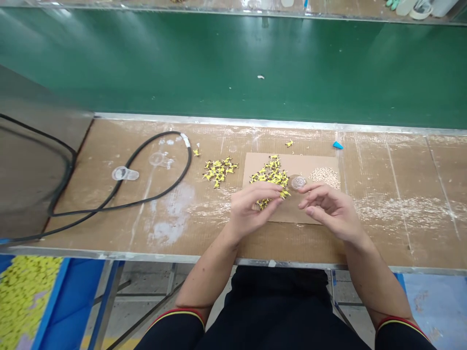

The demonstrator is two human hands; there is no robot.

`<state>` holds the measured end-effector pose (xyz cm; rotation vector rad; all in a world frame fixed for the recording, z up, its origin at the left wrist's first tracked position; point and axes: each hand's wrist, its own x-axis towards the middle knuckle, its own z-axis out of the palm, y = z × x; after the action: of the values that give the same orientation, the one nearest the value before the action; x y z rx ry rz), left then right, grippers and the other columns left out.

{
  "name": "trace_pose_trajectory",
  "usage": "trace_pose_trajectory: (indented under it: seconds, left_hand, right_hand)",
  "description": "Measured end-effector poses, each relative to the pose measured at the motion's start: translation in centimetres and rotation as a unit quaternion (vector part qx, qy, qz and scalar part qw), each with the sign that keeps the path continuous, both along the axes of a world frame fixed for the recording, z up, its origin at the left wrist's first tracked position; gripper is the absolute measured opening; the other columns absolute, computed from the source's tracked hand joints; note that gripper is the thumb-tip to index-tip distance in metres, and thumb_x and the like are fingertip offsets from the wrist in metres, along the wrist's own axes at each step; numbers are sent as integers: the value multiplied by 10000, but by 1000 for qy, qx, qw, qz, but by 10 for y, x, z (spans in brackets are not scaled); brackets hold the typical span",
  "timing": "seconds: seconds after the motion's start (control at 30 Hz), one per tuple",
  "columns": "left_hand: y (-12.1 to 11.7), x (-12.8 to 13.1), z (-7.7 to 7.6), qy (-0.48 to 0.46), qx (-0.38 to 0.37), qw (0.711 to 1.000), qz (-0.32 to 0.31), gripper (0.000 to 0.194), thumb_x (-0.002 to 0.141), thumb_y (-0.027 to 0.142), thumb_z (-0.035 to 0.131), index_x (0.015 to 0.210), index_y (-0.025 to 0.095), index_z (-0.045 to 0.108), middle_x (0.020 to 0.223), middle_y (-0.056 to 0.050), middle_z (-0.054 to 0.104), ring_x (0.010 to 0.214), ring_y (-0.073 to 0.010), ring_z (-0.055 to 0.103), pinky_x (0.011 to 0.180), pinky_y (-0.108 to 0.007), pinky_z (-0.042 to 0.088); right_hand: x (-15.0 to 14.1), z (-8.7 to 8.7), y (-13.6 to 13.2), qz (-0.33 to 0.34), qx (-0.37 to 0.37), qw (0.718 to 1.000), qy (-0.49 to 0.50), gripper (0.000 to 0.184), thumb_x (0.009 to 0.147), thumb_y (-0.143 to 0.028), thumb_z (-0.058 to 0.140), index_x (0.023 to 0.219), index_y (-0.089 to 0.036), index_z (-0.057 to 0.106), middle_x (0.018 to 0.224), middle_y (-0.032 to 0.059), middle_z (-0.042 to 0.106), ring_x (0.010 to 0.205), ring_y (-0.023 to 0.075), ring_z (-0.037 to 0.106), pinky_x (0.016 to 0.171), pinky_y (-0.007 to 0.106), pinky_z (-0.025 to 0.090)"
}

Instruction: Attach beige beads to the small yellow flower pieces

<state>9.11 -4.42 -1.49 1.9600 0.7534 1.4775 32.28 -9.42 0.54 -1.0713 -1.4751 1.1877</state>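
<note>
My left hand (253, 204) pinches a small yellow-and-black figure (284, 194) between thumb and fingertips, over the cardboard sheet (292, 214). Just beneath and behind it lies a heap of similar yellow-and-black pieces (272, 172), partly hidden by the fingers. My right hand (328, 208) hovers at the sheet's right side, fingers bent and thumb apart, with nothing visible in it. Close to its index fingertip stands a small clear round container (297, 182). Behind that hand is a pile of tiny cream-coloured bits (324, 176).
Left of the sheet is a second pile of yellow pieces (220, 171). A black cable (146, 199) loops across the bench beside a clear plastic piece (125, 173). A blue cap-like piece (337, 145) lies behind the sheet. A green surface (233, 68) runs along the back.
</note>
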Motion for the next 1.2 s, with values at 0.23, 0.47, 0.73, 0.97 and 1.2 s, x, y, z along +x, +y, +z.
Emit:
trace_pose_trajectory:
  seconds: [0.23,0.47,0.73,0.97,1.2]
  left_hand:
    - [49,-69,-21,184,-162,912,330,53,876,220,708,860,188,748,911,-46,824,829,-190,766,833,-334,590]
    - [58,-86,-26,255,-133,879,381,81,854,230,667,792,191,702,915,-73,791,945,-257,737,945,-419,540]
    - [41,-58,-6,268,-92,948,146,204,927,264,607,1073,187,728,1159,-93,756,1123,-243,704,1019,-410,547]
    - [39,-51,-6,360,-132,923,-10,278,918,185,531,1114,199,728,1140,-85,755,1091,-261,697,1012,-442,521]
    - [39,-56,1,373,-147,916,-18,213,921,195,496,967,184,704,984,-70,744,919,-229,693,856,-372,524]
  right_hand:
    - [30,-5,13,-192,102,974,-65,50,900,-206,766,871,-244,751,941,51,754,942,201,721,693,301,578]
    - [53,-5,16,-265,142,948,-103,42,878,-262,790,859,-257,753,924,37,750,866,210,717,673,350,565]
    - [73,-16,24,-143,121,889,-417,165,936,-350,709,1027,-233,780,1021,82,738,788,208,687,702,385,575]
    - [59,-28,31,13,109,881,-461,146,958,-238,647,978,-237,792,914,83,704,879,247,659,783,406,557]
    - [59,-29,30,31,103,876,-471,164,967,-235,631,909,-235,785,867,73,687,837,233,637,756,378,507]
